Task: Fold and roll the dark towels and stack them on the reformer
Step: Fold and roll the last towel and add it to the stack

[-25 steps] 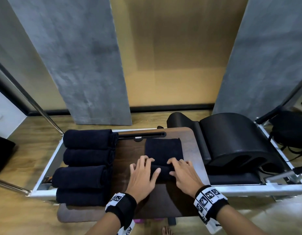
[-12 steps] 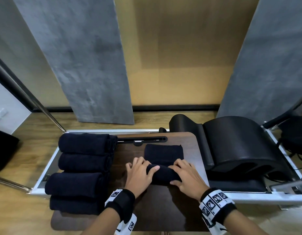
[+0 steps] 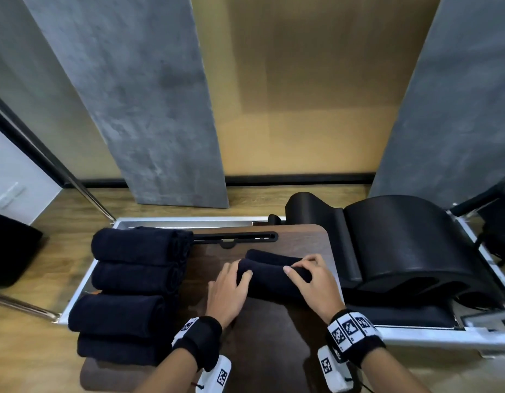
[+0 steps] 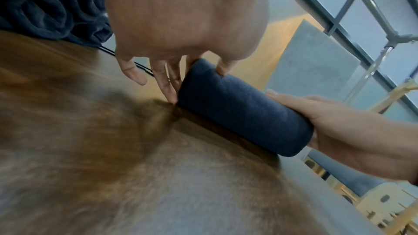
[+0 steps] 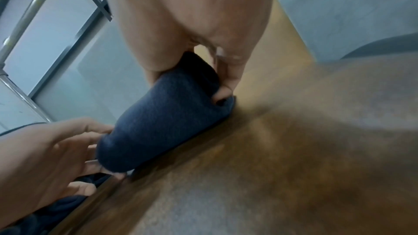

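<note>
A dark towel [image 3: 274,282] lies on the brown wooden board [image 3: 268,341] of the reformer, rolled almost to its end; a short flat strip [image 3: 262,255] still shows behind the roll. My left hand [image 3: 240,272] cups the roll's left end, thumb on top and fingers down its end face [image 4: 168,85]. My right hand [image 3: 299,268] grips the right end, fingers curled over the top and thumb on the near side. In the wrist views the roll [image 4: 244,113] [image 5: 162,119] looks tight and even. Several rolled dark towels [image 3: 132,279] are stacked at the left of the board.
A black padded arc barrel [image 3: 415,245] stands on the reformer just right of the board. The white metal frame [image 3: 83,282] runs round the stack. A black slot handle [image 3: 234,238] lies at the board's far edge. Grey panels and a wooden floor are behind.
Both hands have pushed the roll away from me across the board. The roll has grown thicker and the flat part behind it has shrunk to a narrow strip.
</note>
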The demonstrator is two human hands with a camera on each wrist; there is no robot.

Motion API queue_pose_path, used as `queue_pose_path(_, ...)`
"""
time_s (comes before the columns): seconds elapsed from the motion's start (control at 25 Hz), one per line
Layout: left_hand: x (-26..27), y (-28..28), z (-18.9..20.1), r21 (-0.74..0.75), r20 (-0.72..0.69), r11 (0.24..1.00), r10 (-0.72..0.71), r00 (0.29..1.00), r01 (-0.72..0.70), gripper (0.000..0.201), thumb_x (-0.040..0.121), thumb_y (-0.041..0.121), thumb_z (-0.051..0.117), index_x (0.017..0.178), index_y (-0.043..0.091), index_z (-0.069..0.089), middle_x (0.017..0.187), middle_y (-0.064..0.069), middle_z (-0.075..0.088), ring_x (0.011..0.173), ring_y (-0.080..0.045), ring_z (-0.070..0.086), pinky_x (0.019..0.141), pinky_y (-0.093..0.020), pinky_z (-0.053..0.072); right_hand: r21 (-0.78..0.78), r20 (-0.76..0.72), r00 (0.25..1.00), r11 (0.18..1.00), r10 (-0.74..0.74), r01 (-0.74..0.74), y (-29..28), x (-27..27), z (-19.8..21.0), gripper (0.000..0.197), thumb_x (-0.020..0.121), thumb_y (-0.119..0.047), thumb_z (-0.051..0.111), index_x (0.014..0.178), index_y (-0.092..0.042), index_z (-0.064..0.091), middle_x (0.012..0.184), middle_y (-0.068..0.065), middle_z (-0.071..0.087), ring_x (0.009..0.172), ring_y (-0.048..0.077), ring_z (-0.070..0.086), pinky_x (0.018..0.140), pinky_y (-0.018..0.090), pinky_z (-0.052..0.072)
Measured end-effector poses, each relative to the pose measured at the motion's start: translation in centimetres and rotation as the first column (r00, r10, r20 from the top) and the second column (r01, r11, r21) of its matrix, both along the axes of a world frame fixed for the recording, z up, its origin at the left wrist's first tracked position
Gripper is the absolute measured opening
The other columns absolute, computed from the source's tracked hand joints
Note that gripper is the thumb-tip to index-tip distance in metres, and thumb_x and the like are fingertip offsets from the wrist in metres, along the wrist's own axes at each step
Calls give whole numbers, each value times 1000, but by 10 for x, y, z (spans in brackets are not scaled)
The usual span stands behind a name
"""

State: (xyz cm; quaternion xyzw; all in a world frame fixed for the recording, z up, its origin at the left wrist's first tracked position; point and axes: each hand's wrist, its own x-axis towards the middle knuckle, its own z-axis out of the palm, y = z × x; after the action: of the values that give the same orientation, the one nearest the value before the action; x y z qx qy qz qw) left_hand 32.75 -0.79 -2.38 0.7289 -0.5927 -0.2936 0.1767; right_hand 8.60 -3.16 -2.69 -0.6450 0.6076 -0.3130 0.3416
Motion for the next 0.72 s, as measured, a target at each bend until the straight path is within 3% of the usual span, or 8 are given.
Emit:
queue_pose_path(0.08, -3, -14, -1, 65, -36, 995, 79, 996, -76, 52, 105, 59, 36, 145, 29, 50, 142, 8, 51, 133, -25, 53, 114, -46, 36, 4, 53, 997, 998, -55, 55, 2, -2, -3, 48, 86, -68, 68, 121, -35, 65, 121, -22, 48, 111, -3, 56, 91, 19, 47)
queue_pose_path(0.2, -7, -38, -4, 125, -129, 974, 204, 971, -188, 60, 102, 65, 46, 137, 18, 56, 142, -2, 50, 130, -31, 55, 113, -49, 42, 128, 142, 972, 977, -189, 171, 4, -8, -9, 70, 83, -68, 71, 139, -29, 56, 132, -13, 57, 122, 7, 58, 102, 36, 53)
queue_pose_path(0.28, -12, -49, -6, 124, -180, 962, 262, 948, -243, 65, 98, 69, 52, 134, 15, 57, 138, -5, 52, 126, -29, 57, 110, -47, 46, 180, 48, 960, 948, -275, 262, 0, -9, -10, 70, 80, -78, 65, 126, -25, 64, 119, -8, 68, 113, 14, 64, 98, 41, 55)
queue_pose_path(0.4, -18, -59, -10, 123, -242, 946, 321, 916, -299, 71, 97, 67, 58, 135, 7, 62, 136, -10, 60, 125, -28, 60, 109, -46, 49, 224, 4, 949, 925, -315, 306, -6, -2, -6, 60, 78, -84, 58, 88, -26, 70, 87, -8, 72, 82, 10, 68, 77, 39, 59)
queue_pose_path(0.56, -19, -66, -11, 162, -323, 937, 346, 881, -309, 69, 98, 60, 63, 130, -1, 65, 132, -18, 64, 123, -33, 63, 111, -51, 48, 299, 66, 914, 881, -401, 366, -9, 8, -2, 48, 82, -68, 70, 91, -21, 70, 91, -1, 73, 81, 15, 69, 74, 40, 60)
queue_pose_path(0.72, -25, -56, -7, 229, -394, 910, 412, 822, -346, 67, 96, 61, 65, 132, 6, 56, 135, -10, 56, 126, -27, 58, 114, -50, 47, 428, 266, 800, 809, -538, 402, 0, 13, -1, 41, 82, -55, 79, 104, -22, 67, 107, 2, 70, 95, 21, 70, 83, 48, 63)
